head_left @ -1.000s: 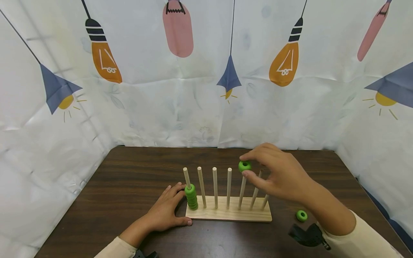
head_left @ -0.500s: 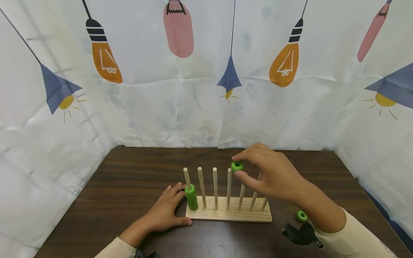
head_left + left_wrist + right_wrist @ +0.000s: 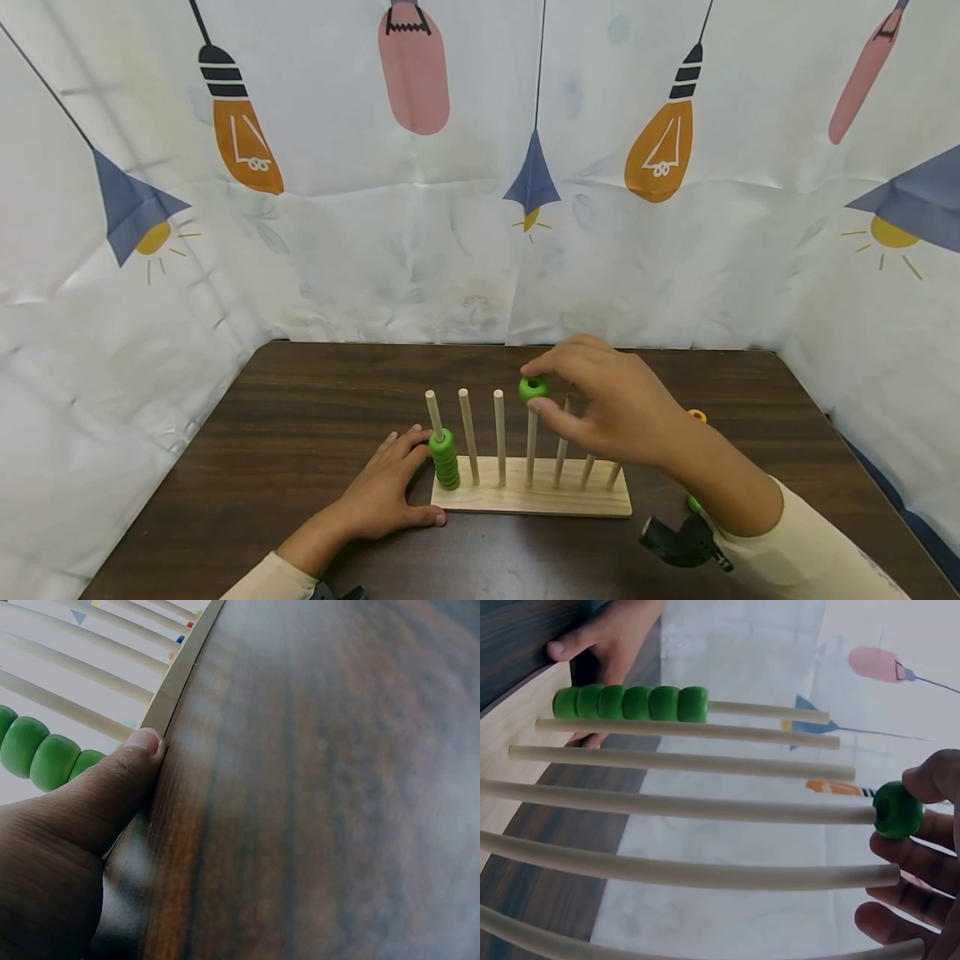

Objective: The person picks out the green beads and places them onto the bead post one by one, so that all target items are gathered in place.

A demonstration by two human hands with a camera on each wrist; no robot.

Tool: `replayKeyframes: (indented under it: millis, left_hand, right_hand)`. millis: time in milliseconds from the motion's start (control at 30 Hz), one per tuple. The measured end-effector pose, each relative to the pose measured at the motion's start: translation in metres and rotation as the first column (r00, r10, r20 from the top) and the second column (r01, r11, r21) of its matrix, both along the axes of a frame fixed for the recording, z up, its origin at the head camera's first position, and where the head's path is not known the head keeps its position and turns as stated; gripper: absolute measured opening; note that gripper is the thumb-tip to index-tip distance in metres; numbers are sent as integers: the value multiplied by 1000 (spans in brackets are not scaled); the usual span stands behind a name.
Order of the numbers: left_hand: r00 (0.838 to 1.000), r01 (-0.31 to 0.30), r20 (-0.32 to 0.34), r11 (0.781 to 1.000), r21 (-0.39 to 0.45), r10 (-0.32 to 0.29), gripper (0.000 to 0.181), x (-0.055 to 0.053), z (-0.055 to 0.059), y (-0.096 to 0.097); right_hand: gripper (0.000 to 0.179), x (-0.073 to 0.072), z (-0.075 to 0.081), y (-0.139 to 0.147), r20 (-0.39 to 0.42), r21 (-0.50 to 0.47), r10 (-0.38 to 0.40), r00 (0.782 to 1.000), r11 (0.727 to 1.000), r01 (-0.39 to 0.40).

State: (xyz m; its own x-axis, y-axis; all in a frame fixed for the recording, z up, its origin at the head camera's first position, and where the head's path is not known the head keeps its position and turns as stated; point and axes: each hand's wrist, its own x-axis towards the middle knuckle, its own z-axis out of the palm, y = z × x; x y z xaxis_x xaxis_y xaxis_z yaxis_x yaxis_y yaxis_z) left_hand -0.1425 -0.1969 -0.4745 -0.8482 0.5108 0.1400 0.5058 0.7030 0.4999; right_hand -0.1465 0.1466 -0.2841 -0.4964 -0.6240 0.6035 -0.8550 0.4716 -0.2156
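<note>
A wooden peg stand [image 3: 532,500] with a row of upright pegs sits on the dark table. My left hand [image 3: 382,496] holds its left end, thumb [image 3: 142,746] against the front edge and fingers at the far side. Several green beads [image 3: 446,462] are stacked on the leftmost peg, next to those fingers. Between thumb and fingertips, my right hand [image 3: 600,404] pinches another green bead [image 3: 900,814]. That bead is right at the top of the fourth peg [image 3: 532,433], its hole facing the peg's tip in the right wrist view. The other visible pegs carry no beads.
On the table [image 3: 337,400], a loose green bead [image 3: 693,504] lies right of the stand, partly hidden by the right forearm. Behind that forearm an orange-yellow ring [image 3: 698,415] peeks out. A patterned white sheet [image 3: 390,250] hangs behind the table.
My right hand has moved left with the green bead, from above the fifth peg to the fourth. The orange-yellow ring has come into view. My left hand stays put.
</note>
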Motion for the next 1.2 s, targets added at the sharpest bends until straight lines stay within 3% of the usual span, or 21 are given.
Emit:
replayKeyframes:
  millis: [300, 500, 800, 1033, 1200]
  left_hand:
    - [999, -1, 33, 999, -52, 3, 83, 1, 5, 2]
    - [1000, 2, 31, 999, -42, -1, 83, 1, 5, 2]
    - [998, 16, -63, 1000, 26, -15, 83, -1, -4, -1]
    - [1000, 13, -18, 1000, 11, -13, 84, 0, 1, 0]
    - [999, 19, -43, 1000, 21, -18, 82, 0, 0, 0]
  right_hand:
    - [30, 1, 2, -11, 40, 44, -42, 998, 998, 40]
    - [30, 0, 4, -18, 58, 62, -56, 997, 997, 52]
    - [29, -2, 6, -28, 68, 76, -52, 996, 996, 47]
    - [29, -2, 8, -37, 80, 119, -74, 994, 991, 64]
    - [29, -2, 9, -42, 111, 133, -82, 990, 989, 67]
